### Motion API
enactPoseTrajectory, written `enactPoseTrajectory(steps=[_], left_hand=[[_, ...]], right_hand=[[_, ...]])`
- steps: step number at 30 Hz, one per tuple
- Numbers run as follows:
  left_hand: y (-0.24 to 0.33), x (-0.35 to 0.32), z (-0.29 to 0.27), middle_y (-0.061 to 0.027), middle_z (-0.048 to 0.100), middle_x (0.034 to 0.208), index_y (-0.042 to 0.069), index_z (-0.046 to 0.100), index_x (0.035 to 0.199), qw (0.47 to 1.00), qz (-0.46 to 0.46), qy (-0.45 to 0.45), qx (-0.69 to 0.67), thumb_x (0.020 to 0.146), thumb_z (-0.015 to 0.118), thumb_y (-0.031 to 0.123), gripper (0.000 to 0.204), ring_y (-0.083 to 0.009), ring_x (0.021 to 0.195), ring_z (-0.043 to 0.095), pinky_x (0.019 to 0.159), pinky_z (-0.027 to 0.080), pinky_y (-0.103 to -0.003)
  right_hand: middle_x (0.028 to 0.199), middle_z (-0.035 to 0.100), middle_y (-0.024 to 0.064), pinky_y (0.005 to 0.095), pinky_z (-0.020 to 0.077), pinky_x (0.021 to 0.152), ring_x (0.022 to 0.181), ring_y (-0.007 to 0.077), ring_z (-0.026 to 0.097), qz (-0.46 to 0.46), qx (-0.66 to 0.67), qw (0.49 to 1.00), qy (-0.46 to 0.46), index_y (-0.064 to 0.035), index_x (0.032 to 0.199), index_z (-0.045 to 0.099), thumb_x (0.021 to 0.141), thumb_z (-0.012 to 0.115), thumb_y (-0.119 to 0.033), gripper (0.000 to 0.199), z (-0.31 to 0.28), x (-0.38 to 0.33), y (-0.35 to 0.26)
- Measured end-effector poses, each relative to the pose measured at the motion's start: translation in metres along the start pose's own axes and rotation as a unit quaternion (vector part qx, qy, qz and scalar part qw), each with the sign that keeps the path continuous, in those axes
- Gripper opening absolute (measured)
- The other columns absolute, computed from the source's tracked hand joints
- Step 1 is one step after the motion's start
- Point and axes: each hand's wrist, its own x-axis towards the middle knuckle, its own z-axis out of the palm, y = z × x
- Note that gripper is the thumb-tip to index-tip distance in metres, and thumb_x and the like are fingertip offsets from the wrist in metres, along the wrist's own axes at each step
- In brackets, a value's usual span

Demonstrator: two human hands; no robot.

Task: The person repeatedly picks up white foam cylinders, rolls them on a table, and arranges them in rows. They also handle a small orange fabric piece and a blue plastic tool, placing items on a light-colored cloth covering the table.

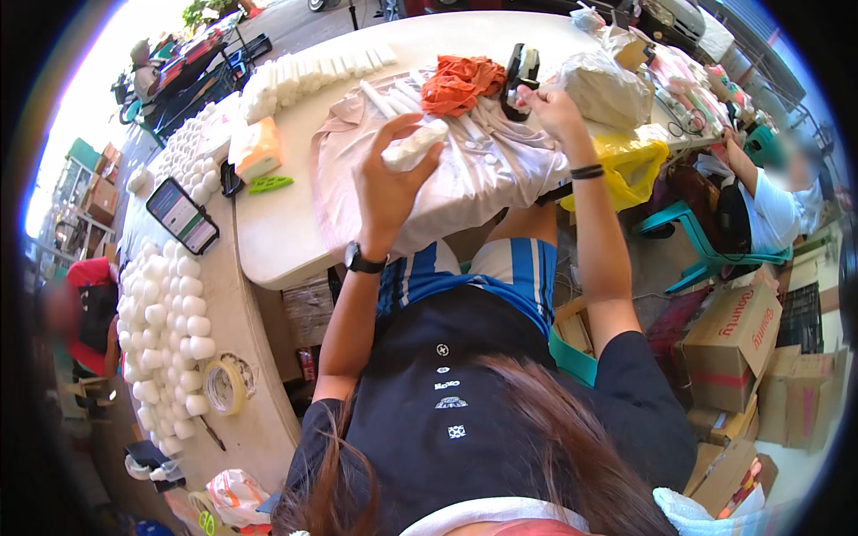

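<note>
- The white table [277,223] is partly covered by a pale cloth [474,192].
- At near right, a cardboard box [733,344] is seen, contents hidden.
- At far right, a pale bag [608,87] and yellow bag [630,170] are seen, contents unclear.
- The right hand [554,112] is curled near a black object [516,76]; whether anything is held cannot be told.
- Over the cloth, a white bundle [415,148] is pinched by the curved left hand [391,174].

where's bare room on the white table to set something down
Bare: near-left corner of the white table, between the green tool and pale cloth, plus its far strip beyond the orange cloth. Crowded: the pale cloth's far half, with white rolls.
</note>
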Motion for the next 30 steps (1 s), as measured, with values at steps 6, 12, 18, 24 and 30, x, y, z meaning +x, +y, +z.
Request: enactPoseTrajectory(steps=[6, 12, 18, 24, 30], left_hand=[[0.008, -0.008, 0.003, -0.0072, 0.072, 0.084, 0.009, 0.048, 0.148, 0.999, 0.029, -0.018, -0.007, 0.081, 0.085, 0.010, 0.077, -0.0176, 0.080, 0.071, 0.076, 0.055, -0.033], [0.008, -0.005, 0.003, -0.0104, 0.073, 0.088, 0.013, 0.053, 0.145, 0.998, 0.058, -0.028, 0.006, 0.082, 0.084, 0.010, 0.071, -0.0220, 0.083, 0.073, 0.076, 0.056, -0.035], [0.010, 0.000, -0.002, -0.0117, 0.075, 0.099, 0.005, 0.076, 0.111, 0.996, 0.076, -0.021, 0.052, 0.082, 0.085, 0.013, 0.031, -0.0194, 0.091, 0.072, 0.081, 0.054, -0.032], [0.008, 0.006, -0.007, -0.0114, 0.075, 0.096, 0.002, 0.077, 0.105, 0.997, 0.050, -0.028, 0.054, 0.084, 0.083, 0.015, 0.026, -0.0205, 0.086, 0.072, 0.077, 0.054, -0.031], [-0.001, 0.018, -0.014, -0.0111, 0.072, 0.100, 0.004, 0.076, 0.109, 0.994, 0.040, -0.102, 0.001, 0.082, 0.084, 0.015, 0.031, -0.0225, 0.090, 0.072, 0.079, 0.055, -0.033]], right_hand=[[0.067, 0.047, -0.0072, 0.0192, 0.0324, 0.055, 0.059, 0.0025, 0.038, -0.019, 0.328, 0.922, -0.206, -0.0001, 0.099, 0.075, 0.102, 0.067, -0.034, 0.035, -0.012, -0.081, -0.111], [0.065, 0.046, -0.0090, 0.0196, 0.0292, 0.052, 0.056, 0.0017, 0.036, 0.010, 0.272, 0.933, -0.236, -0.0020, 0.091, 0.077, 0.099, 0.070, -0.036, 0.035, 0.005, -0.103, -0.147], [0.067, 0.048, -0.0093, 0.0196, 0.0287, 0.052, 0.056, 0.0013, 0.037, 0.013, 0.228, 0.935, -0.273, -0.0025, 0.096, 0.076, 0.098, 0.072, -0.037, 0.034, 0.005, -0.106, -0.140], [0.074, 0.057, -0.0072, 0.0197, 0.0318, 0.055, 0.061, 0.0008, 0.039, -0.003, 0.283, 0.925, -0.252, -0.0022, 0.103, 0.076, 0.101, 0.069, -0.031, 0.029, 0.029, -0.121, -0.121], [0.064, 0.049, -0.0073, 0.0227, 0.0304, 0.052, 0.057, 0.0040, 0.039, -0.101, 0.211, 0.955, -0.184, -0.0053, 0.094, 0.077, 0.102, 0.066, -0.038, 0.035, 0.047, -0.107, -0.106]])
